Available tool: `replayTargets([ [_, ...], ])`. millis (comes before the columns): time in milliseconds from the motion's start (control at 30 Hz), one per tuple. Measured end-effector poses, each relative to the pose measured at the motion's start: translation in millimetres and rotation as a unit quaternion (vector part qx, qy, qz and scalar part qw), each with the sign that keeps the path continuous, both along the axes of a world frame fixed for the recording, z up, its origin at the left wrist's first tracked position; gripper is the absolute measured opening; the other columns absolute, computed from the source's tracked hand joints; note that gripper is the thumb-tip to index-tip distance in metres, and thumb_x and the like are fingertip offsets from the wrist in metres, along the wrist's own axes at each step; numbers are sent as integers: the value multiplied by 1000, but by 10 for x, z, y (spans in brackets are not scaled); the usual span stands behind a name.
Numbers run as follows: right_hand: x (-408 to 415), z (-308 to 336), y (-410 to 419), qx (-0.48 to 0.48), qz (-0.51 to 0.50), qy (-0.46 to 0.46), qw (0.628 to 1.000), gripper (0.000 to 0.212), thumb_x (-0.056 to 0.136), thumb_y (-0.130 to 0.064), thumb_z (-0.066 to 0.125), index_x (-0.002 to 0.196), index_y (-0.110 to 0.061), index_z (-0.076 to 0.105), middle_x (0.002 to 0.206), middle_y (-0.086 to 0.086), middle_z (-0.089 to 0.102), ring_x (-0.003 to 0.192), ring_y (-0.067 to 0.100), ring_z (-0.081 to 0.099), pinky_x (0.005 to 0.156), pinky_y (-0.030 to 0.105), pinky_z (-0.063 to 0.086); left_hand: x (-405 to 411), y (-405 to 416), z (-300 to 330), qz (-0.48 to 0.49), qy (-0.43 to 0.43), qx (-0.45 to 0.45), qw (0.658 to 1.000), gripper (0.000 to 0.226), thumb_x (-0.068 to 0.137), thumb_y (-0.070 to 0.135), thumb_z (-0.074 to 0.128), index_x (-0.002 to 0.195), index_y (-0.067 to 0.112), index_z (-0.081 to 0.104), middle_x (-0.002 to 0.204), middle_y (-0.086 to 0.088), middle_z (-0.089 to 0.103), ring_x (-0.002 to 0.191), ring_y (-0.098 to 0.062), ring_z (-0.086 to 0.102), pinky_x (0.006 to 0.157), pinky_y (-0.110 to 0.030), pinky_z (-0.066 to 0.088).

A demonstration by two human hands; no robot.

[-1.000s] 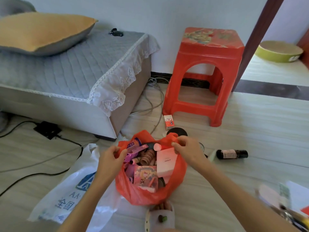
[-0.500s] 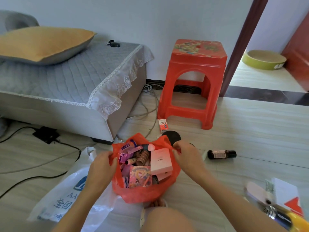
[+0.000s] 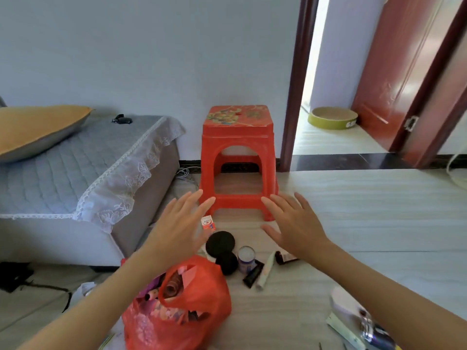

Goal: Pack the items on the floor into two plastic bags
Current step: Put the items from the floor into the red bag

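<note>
Red plastic bag (image 3: 182, 306) at 6 o'clock is stuffed already, but the black puffs (image 3: 220, 242), small can (image 3: 246, 258) and tubes (image 3: 264, 272) still sit on the floor. Left hand (image 3: 177, 228) and right hand (image 3: 293, 228) hover spread, holding nothing.

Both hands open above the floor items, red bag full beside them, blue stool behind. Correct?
Not quite: the stool is red, not blue, per the head view. The rest holds: left hand and right hand are open above the items, red bag full beside them.
</note>
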State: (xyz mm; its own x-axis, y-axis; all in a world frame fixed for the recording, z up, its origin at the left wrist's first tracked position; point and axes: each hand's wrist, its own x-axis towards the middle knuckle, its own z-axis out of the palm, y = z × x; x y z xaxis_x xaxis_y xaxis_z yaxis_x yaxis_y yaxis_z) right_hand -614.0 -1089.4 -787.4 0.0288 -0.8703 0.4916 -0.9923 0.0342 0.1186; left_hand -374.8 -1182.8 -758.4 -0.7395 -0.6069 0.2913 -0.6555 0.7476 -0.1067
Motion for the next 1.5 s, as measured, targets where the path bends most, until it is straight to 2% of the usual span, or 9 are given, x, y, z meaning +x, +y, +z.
replayTargets([
  [233,-1130,-505,799,9,-113,-38,993,54,76,-46,60,119,-14,59,108,6,68,103,25,64,92,47,48,-1436,372,-280,-130,-55,23,990,60,86,44,50,139,21,37,144,-11,39,132,-32,38,106,-49,32],
  [567,-2197,-2440,1967,156,-243,-124,949,67,42,-42,88,98,-12,67,87,7,69,80,26,68,71,41,54,-2685,1193,-2303,-178,-193,233,936,65,89,39,52,145,25,22,154,-6,16,141,-25,19,114,-38,18],
  [667,-2301,-2982,2167,221,-270,-133,928,75,38,-49,87,102,-14,66,94,8,67,89,27,66,76,46,53,-2898,1359,-2892,-213,-232,260,913,84,65,34,79,136,21,35,144,-11,40,129,-30,43,101,-42,39],
  [800,-2293,-3390,2307,282,-293,-127,905,83,35,-49,87,107,-15,65,112,13,64,105,34,62,85,58,48,-3174,1542,-3416,-230,-277,292,886,67,89,11,47,147,19,14,157,-6,3,144,-25,7,115,-40,14],
  [933,-2306,-3429,2199,300,-287,-120,902,75,36,-50,86,102,-18,68,107,11,66,107,34,61,83,71,38,-3314,1593,-3738,-257,-254,287,887,46,63,9,72,107,14,62,104,-11,62,94,-30,63,73,-34,50],
  [1033,-2289,-3447,2121,311,-265,-92,908,76,34,-53,85,97,-14,68,90,5,69,103,30,64,85,73,34,-3275,1506,-3828,-250,-280,225,899,39,36,18,84,69,21,64,66,2,58,54,-18,58,44,-23,42],
  [1233,-2245,-3518,2090,308,-212,-84,924,66,44,-48,76,95,-10,60,77,3,60,76,23,63,100,59,39,-3045,1317,-3771,-181,-248,304,902,24,64,9,70,87,11,60,81,-7,64,72,-30,64,57,-32,48],
  [1333,-2166,-3417,2031,288,-216,-139,922,60,51,-49,64,96,-10,56,77,4,60,68,24,61,83,43,49,-2931,1165,-3573,-123,-300,299,898,24,89,18,43,112,11,47,111,-8,60,102,-30,58,76,-37,43],
  [1500,-1829,-2777,1643,227,-215,-279,908,53,56,-47,67,93,-11,55,78,3,60,66,23,61,50,31,48,-2680,733,-2737,-66,-277,294,913,16,90,24,42,102,14,46,98,-6,60,84,-25,59,64,-31,39],
])
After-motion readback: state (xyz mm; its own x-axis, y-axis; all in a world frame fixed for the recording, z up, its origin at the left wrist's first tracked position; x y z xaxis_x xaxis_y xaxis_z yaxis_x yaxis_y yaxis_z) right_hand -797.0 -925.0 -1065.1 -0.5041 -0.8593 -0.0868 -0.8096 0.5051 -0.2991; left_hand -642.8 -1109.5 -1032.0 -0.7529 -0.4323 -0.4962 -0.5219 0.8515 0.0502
